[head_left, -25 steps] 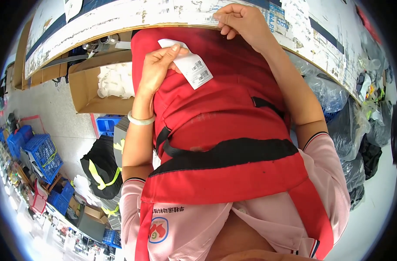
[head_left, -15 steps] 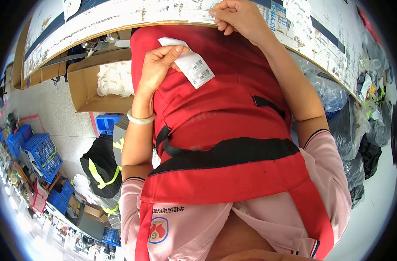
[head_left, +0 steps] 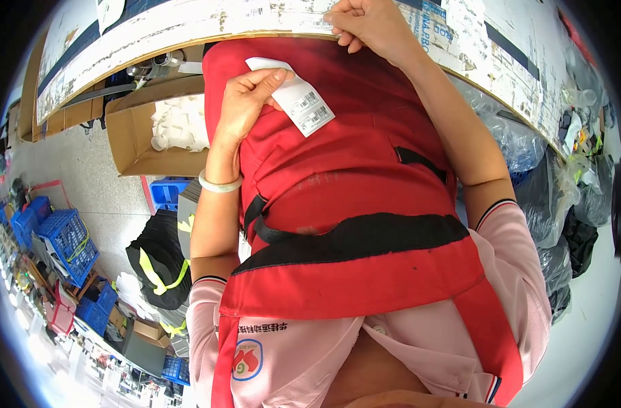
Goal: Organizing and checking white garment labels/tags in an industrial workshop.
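Observation:
My left hand (head_left: pixel 246 102) pinches a strip of white label paper (head_left: pixel 303 102) between thumb and forefinger. The strip hangs over my red apron (head_left: pixel 358 156), with printed barcodes on its lower part. At the front edge of the worn white table (head_left: pixel 188 24), my right hand (head_left: pixel 371 30) has its fingers curled and the fingertips drawn together. Those fingertips are beside a small barcode label (head_left: pixel 312 22) on the tabletop. Whether anything is between them is too small to make out.
Under the table on the left stands an open cardboard box (head_left: pixel 130 146) with white pieces inside. Blue plastic crates (head_left: pixel 69 238) and a black bundle with a yellow-green tie (head_left: pixel 157 258) are farther left. Clear and dark plastic bags (head_left: pixel 545 197) pile up on the right.
The right hand has shifted very slightly left along the table edge. My left hand and the label strip have barely moved.

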